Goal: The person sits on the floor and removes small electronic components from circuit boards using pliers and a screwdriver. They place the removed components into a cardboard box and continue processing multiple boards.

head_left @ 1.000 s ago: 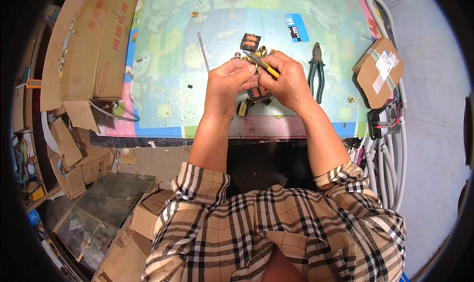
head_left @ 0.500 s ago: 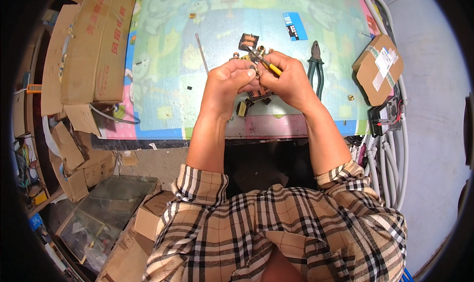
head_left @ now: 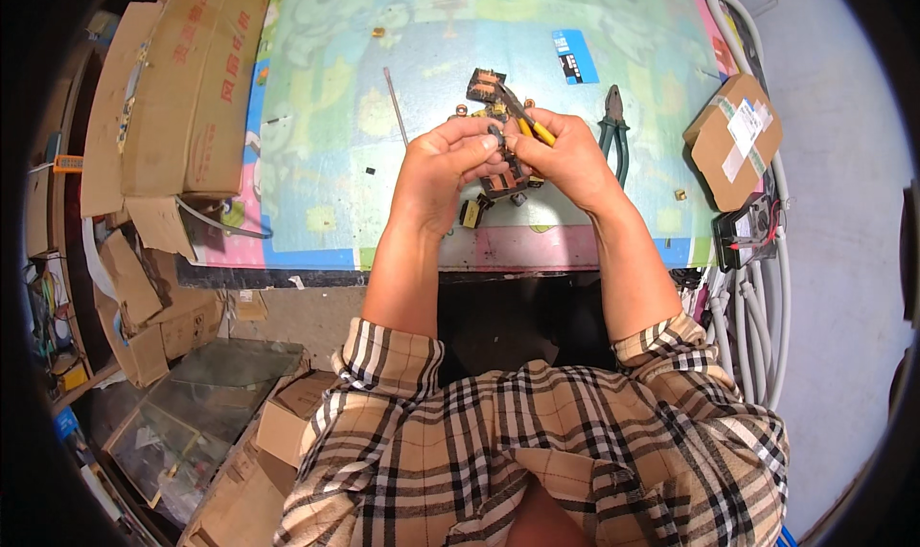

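Note:
Between the thumb and fingers of my left hand (head_left: pixel 433 171) is a small dark part (head_left: pixel 496 135), too small to name. My right hand (head_left: pixel 575 162) is closed on yellow-handled pliers (head_left: pixel 525 118), their jaws pointing away to the upper left; its fingertips come close to the dark part. Just beyond the jaws lies a dark block with copper-coloured strips (head_left: pixel 487 85). A similar copper-striped block (head_left: pixel 503 179) sits below my fingers, partly covered by them. Beside it is a black and yellow component (head_left: pixel 471 212). Several other small parts lie half hidden under my hands.
A thin rod-like tool (head_left: pixel 396 106) lies left of my hands. To the right are green-handled pliers (head_left: pixel 614 135), a flat cardboard box (head_left: pixel 719 145) and a black meter-like device (head_left: pixel 740 245). A blue card (head_left: pixel 575 56) lies farther back. A large carton (head_left: pixel 182 97) stands at the left.
The yellow-handled pliers have turned a little in my right hand, and that hand's fingers have shifted. My left hand keeps its pinch at nearly the same place.

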Available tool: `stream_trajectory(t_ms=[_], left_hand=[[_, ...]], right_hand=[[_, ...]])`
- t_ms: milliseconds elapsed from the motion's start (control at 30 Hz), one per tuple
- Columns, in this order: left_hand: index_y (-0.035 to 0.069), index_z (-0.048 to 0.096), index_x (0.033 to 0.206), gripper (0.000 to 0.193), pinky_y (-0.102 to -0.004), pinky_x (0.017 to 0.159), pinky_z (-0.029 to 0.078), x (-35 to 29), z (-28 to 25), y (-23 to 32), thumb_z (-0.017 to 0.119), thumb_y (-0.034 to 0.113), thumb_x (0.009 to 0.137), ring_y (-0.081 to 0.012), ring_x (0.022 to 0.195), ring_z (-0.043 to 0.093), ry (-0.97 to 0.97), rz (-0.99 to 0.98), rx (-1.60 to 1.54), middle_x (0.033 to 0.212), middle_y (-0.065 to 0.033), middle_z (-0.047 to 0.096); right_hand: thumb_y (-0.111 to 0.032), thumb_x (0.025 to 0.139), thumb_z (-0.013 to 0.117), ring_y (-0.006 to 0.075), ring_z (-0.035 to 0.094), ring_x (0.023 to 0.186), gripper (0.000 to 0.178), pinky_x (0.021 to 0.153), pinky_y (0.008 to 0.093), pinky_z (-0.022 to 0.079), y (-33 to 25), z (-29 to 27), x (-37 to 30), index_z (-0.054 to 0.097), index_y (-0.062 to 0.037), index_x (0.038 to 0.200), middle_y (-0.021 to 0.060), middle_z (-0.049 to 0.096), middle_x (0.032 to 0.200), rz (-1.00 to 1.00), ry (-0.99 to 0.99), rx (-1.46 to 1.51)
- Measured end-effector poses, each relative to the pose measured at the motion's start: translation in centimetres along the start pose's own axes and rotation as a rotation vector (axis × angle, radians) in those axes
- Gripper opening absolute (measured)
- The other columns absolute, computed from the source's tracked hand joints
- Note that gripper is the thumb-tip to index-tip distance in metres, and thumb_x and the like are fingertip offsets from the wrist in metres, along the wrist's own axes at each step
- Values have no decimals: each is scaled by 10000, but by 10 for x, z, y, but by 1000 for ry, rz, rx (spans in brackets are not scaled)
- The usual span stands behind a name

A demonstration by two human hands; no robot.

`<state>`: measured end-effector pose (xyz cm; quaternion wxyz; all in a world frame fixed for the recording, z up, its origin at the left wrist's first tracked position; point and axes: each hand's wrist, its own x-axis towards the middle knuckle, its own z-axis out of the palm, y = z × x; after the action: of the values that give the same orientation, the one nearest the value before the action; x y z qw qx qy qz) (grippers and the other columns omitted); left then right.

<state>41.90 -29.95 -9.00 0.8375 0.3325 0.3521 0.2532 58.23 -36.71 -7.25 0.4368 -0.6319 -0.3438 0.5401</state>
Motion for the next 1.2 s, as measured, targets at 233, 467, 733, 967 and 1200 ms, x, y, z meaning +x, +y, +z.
stream_trajectory(t_ms=[233, 467, 733, 967, 1200], left_hand=[[-61, 590, 1082, 243, -266, 761, 567, -1, -6, 8, 603, 79, 884, -161, 810, 652, 124, 8, -55, 946, -104, 655], [-64, 596, 1076, 214, -263, 747, 562, 0, -12, 7, 577, 49, 895, -159, 805, 651, 197, 173, 43, 944, -122, 657], [-43, 618, 1059, 186, -250, 758, 527, 2, -8, 6, 574, 25, 892, -136, 798, 639, 226, 251, 169, 923, -106, 669], [-42, 622, 1044, 174, -237, 748, 508, 1, -5, 6, 573, 19, 889, -123, 794, 632, 227, 266, 214, 902, -80, 660], [-46, 626, 1039, 178, -232, 740, 502, -2, -1, 8, 587, 19, 878, -122, 777, 632, 247, 266, 216, 895, -79, 658]], right_hand=[[-233, 945, 538, 28, 408, 558, 192, 502, 187, 315, -10, -6, -8, 603, -59, 897, -41, 505, 642, -47, -30, -56], [-248, 963, 511, 82, 506, 625, 265, 567, 246, 418, -13, -5, -14, 607, -4, 927, 15, 572, 699, 75, -233, -4], [-282, 941, 515, 213, 563, 645, 267, 633, 332, 448, 3, -2, -11, 614, -49, 858, 72, 585, 688, -199, -95, -502], [-279, 938, 519, 296, 604, 640, 259, 611, 386, 460, -5, 8, -15, 618, -47, 881, 117, 628, 685, -148, -119, -609], [-256, 938, 518, 318, 618, 657, 257, 625, 393, 469, -3, 9, -17, 627, -29, 888, 143, 638, 695, -160, -124, -488]])
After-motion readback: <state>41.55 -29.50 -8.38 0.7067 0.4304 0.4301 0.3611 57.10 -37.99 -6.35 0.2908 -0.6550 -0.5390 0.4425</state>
